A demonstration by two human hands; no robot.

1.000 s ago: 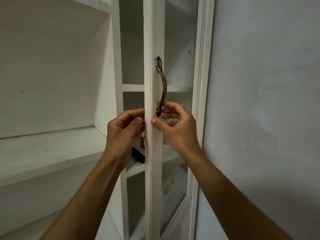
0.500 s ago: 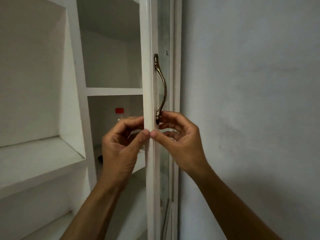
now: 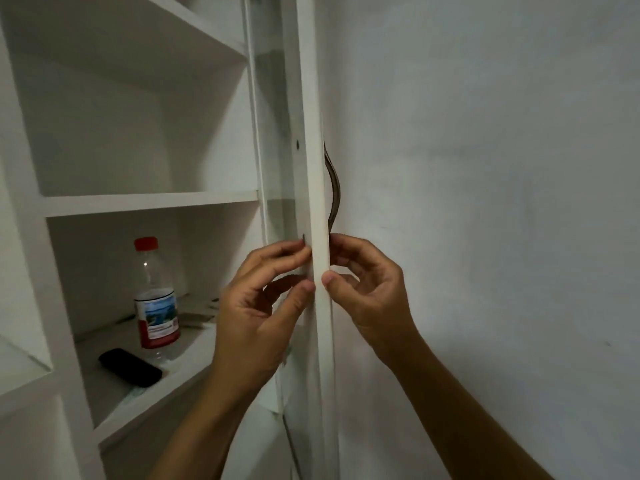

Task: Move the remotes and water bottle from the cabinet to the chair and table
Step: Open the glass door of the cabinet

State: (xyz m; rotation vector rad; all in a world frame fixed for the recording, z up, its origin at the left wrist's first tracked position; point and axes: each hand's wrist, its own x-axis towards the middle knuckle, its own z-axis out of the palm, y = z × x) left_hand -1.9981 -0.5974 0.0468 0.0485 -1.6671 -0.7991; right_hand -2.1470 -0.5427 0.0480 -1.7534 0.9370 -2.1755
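A clear water bottle [image 3: 156, 299] with a red cap and a red-and-blue label stands upright on a white cabinet shelf [image 3: 145, 396]. In front of it lies a black remote [image 3: 130, 367]. The cabinet's glass door [image 3: 317, 209] stands swung wide open, edge-on to me. My left hand [image 3: 258, 320] grips the door's edge from the inner side, thumb and fingers pinching the frame. My right hand [image 3: 367, 289] holds the same edge from the outer side, just below the dark metal handle [image 3: 333, 188].
A plain white wall [image 3: 485, 202] fills the right side, close behind the open door. Upper shelves [image 3: 149, 202] of the cabinet hold nothing I can see. Some flat papers [image 3: 197, 317] lie at the back of the bottle's shelf.
The door has swung further open toward the wall with both hands on its edge. The bottle and the black remote on the shelf have come into plain view.
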